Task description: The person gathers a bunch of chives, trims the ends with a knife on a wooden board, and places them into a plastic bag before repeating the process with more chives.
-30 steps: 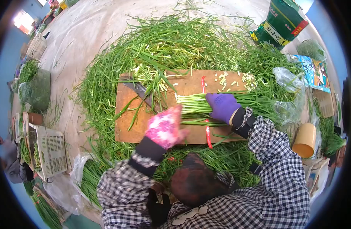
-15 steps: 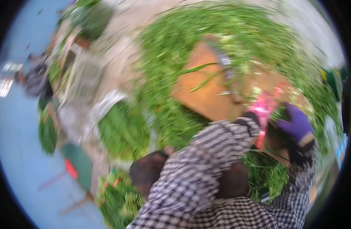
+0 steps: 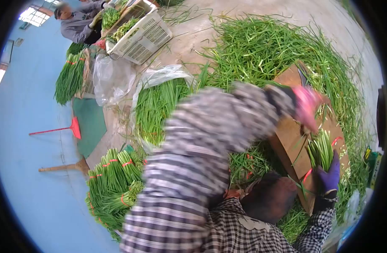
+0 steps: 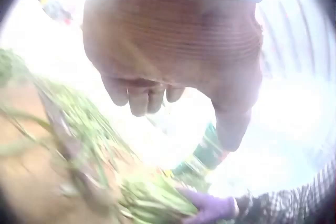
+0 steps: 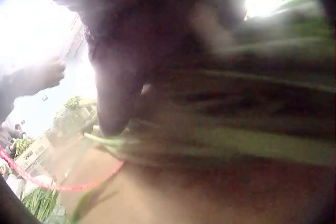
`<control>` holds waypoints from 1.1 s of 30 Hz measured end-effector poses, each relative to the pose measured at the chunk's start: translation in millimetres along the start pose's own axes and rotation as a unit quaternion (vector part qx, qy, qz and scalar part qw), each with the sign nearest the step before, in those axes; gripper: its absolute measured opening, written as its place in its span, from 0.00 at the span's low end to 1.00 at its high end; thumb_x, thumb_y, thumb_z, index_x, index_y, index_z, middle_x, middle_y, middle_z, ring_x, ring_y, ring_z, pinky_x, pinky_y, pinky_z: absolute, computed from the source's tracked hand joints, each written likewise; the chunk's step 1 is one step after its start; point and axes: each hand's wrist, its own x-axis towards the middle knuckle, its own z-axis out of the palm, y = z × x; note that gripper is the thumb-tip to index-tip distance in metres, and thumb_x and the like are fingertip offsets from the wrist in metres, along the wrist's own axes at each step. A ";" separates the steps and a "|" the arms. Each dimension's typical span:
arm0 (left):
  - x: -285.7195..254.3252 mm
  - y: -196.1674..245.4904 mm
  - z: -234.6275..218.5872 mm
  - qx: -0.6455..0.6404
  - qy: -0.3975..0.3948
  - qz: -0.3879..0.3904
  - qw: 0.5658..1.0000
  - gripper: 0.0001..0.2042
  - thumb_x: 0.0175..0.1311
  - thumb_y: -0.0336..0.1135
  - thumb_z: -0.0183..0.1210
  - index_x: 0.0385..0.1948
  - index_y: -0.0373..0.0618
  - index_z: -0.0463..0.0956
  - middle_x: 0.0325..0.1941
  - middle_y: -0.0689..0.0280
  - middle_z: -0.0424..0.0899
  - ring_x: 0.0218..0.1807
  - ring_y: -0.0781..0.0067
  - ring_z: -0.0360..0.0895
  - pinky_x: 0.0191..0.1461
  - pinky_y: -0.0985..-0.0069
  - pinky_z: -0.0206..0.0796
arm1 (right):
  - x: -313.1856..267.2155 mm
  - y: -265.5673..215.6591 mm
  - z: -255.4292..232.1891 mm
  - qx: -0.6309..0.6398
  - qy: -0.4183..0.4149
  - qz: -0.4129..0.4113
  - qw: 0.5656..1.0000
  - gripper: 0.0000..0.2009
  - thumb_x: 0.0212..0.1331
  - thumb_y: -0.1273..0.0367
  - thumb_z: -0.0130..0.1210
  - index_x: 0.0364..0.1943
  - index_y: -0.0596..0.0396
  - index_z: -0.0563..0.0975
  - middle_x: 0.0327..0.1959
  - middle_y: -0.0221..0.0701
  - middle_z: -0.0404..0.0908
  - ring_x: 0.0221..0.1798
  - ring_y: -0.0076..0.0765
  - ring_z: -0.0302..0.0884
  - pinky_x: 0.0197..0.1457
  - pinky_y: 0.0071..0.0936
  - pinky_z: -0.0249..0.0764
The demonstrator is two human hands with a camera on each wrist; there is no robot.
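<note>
Moved since the preceding frame: the left hand (image 3: 307, 109), pink-gloved, now stands apart from the right hand (image 3: 330, 173), which it was beside. Left fingers hang loosely bent, thumb spread, with nothing seen in their hold; the head view blurs them. Purple-gloved, the right hand grips a bundle of green stems (image 3: 321, 147), located between the hands on the wooden board (image 3: 288, 135). A red tie (image 3: 307, 175) shows either side of the bundle. Just beyond the left hand lies a knife (image 3: 302, 77).
</note>
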 end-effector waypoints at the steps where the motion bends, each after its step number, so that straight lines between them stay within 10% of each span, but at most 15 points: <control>1: -49.3 -15.4 -25.7 -0.039 0.062 -0.062 0.995 0.44 0.37 0.49 0.66 0.58 0.36 0.55 0.59 0.49 0.63 0.61 0.58 0.61 0.62 0.69 0.54 | 0.0 -0.3 -5.2 -0.002 -0.001 -0.006 1.000 0.42 0.37 0.60 0.63 0.60 0.59 0.55 0.60 0.43 0.58 0.64 0.48 0.53 0.65 0.34 0.50; 4: -209.3 -81.4 -40.7 -0.068 0.251 -0.275 0.926 0.41 0.45 0.44 0.64 0.59 0.33 0.51 0.60 0.46 0.59 0.61 0.55 0.59 0.64 0.66 0.52 | 3.3 -13.6 -30.4 0.004 0.079 -0.058 0.995 0.36 0.44 0.68 0.57 0.61 0.57 0.55 0.63 0.38 0.56 0.66 0.41 0.50 0.67 0.34 0.45; 9: -400.1 -147.7 131.6 -0.054 0.247 -0.618 0.745 0.42 0.45 0.54 0.62 0.56 0.29 0.56 0.56 0.43 0.65 0.58 0.52 0.64 0.61 0.68 0.56 | 7.0 -87.8 -39.6 0.001 0.053 -0.083 0.995 0.34 0.46 0.69 0.55 0.61 0.56 0.56 0.62 0.37 0.57 0.65 0.40 0.52 0.66 0.33 0.46; 14: -423.6 -213.5 250.4 -0.182 0.255 -0.721 0.618 0.42 0.47 0.53 0.61 0.57 0.28 0.53 0.56 0.44 0.65 0.58 0.54 0.64 0.60 0.72 0.56 | 15.5 -151.2 -25.0 0.003 -0.057 -0.108 0.993 0.30 0.45 0.73 0.53 0.58 0.58 0.60 0.58 0.40 0.62 0.61 0.42 0.58 0.64 0.32 0.52; 19: -391.5 -231.8 251.9 -0.174 0.196 -0.746 0.612 0.44 0.46 0.53 0.61 0.58 0.29 0.50 0.57 0.45 0.63 0.59 0.56 0.63 0.61 0.73 0.57 | 21.9 -163.0 -1.5 0.054 -0.121 -0.097 0.986 0.31 0.42 0.78 0.52 0.58 0.60 0.61 0.54 0.40 0.66 0.58 0.39 0.63 0.62 0.31 0.58; 21: -381.8 -227.8 250.5 -0.156 0.262 -0.782 0.544 0.43 0.45 0.50 0.61 0.58 0.31 0.50 0.55 0.45 0.66 0.58 0.55 0.64 0.61 0.72 0.55 | 27.9 -177.1 7.0 0.076 -0.140 -0.077 0.984 0.31 0.41 0.79 0.52 0.57 0.60 0.61 0.54 0.39 0.66 0.58 0.37 0.63 0.61 0.30 0.58; 26: -409.1 -223.9 237.1 -0.174 0.259 -0.717 0.624 0.37 0.46 0.52 0.59 0.51 0.27 0.61 0.49 0.44 0.72 0.52 0.55 0.70 0.56 0.69 0.62 | 47.2 -204.7 19.2 0.086 -0.207 -0.048 0.973 0.28 0.43 0.77 0.54 0.54 0.59 0.65 0.51 0.37 0.70 0.56 0.35 0.66 0.59 0.28 0.59; 27: -444.6 -239.4 260.8 -0.256 0.287 -0.571 0.725 0.30 0.54 0.51 0.53 0.45 0.28 0.66 0.45 0.45 0.75 0.50 0.55 0.72 0.55 0.70 0.62 | 48.8 -206.3 20.5 0.070 -0.214 -0.063 0.972 0.27 0.43 0.76 0.54 0.54 0.59 0.66 0.50 0.37 0.70 0.55 0.34 0.67 0.58 0.27 0.60; 28: -454.1 -213.8 233.7 -0.316 0.310 -0.516 0.733 0.21 0.58 0.45 0.50 0.41 0.32 0.70 0.44 0.48 0.76 0.49 0.59 0.73 0.55 0.71 0.62 | 49.7 -205.0 22.0 0.068 -0.217 -0.060 0.972 0.27 0.43 0.76 0.54 0.54 0.59 0.66 0.50 0.37 0.70 0.55 0.34 0.67 0.58 0.27 0.60; 29: -463.6 -188.0 206.7 -0.378 0.327 -0.459 0.734 0.15 0.61 0.39 0.47 0.37 0.35 0.74 0.43 0.51 0.77 0.48 0.62 0.73 0.56 0.71 0.61 | 51.7 -202.2 24.2 0.056 -0.215 -0.068 0.973 0.26 0.43 0.76 0.55 0.53 0.59 0.67 0.49 0.37 0.72 0.53 0.34 0.68 0.56 0.27 0.62; 32: -488.4 -183.4 217.6 -0.627 0.458 -0.302 0.552 0.16 0.57 0.38 0.52 0.39 0.33 0.73 0.37 0.54 0.79 0.33 0.67 0.78 0.39 0.74 0.71 | 56.7 -194.5 37.5 0.048 -0.224 -0.086 0.970 0.24 0.44 0.75 0.55 0.52 0.58 0.68 0.47 0.35 0.73 0.51 0.34 0.70 0.53 0.27 0.64; 33: -473.3 -178.7 214.4 -0.579 0.482 -0.323 0.574 0.15 0.57 0.36 0.53 0.39 0.33 0.73 0.37 0.54 0.79 0.32 0.69 0.77 0.37 0.76 0.71 | 58.0 -193.8 42.2 0.049 -0.226 -0.093 0.968 0.24 0.44 0.74 0.56 0.51 0.57 0.68 0.46 0.35 0.74 0.50 0.34 0.70 0.52 0.28 0.65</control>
